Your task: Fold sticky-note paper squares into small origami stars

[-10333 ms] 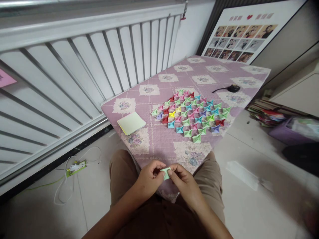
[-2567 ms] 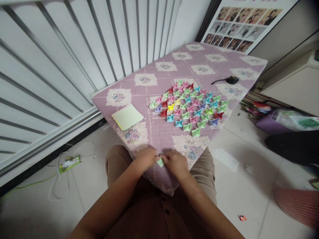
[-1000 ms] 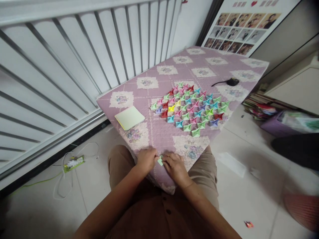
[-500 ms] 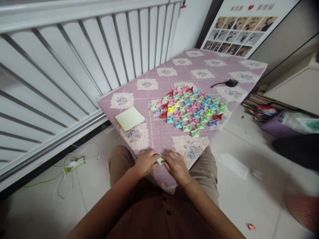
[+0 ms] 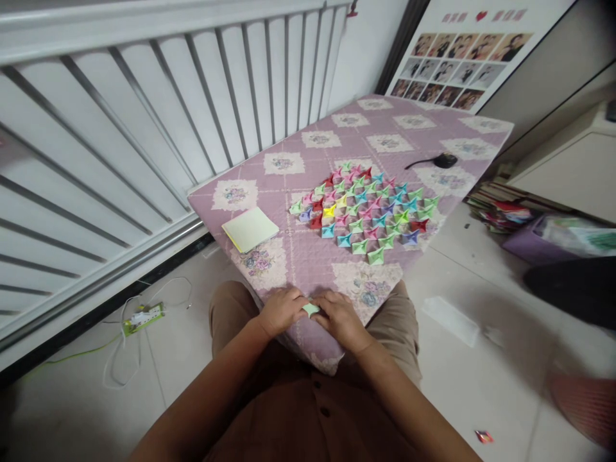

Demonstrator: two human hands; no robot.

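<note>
Near the close corner of the cloth-covered table, a small folded piece of pale green paper (image 5: 310, 309) lies between my two hands. My left hand (image 5: 283, 310) has its fingers closed on the paper's left end. On the right end, the fingers of my right hand (image 5: 339, 317) are pinched, covering part of it. Beyond them, many folded paper shapes (image 5: 356, 226) in green, pink, blue, red, yellow and purple stand in slanting rows. A stack of square paper sheets (image 5: 250, 229), pale on top, rests at the table's left side.
A purple flowered cloth (image 5: 308, 256) covers the table, which touches a white radiator (image 5: 216, 96). A black object with a cable (image 5: 445, 160) lies at the far right. On the floor are a power strip (image 5: 144, 317) and a purple bin (image 5: 534, 240).
The green paper between my fingers shows a little more of its surface and looks wider. My hands have barely moved.
</note>
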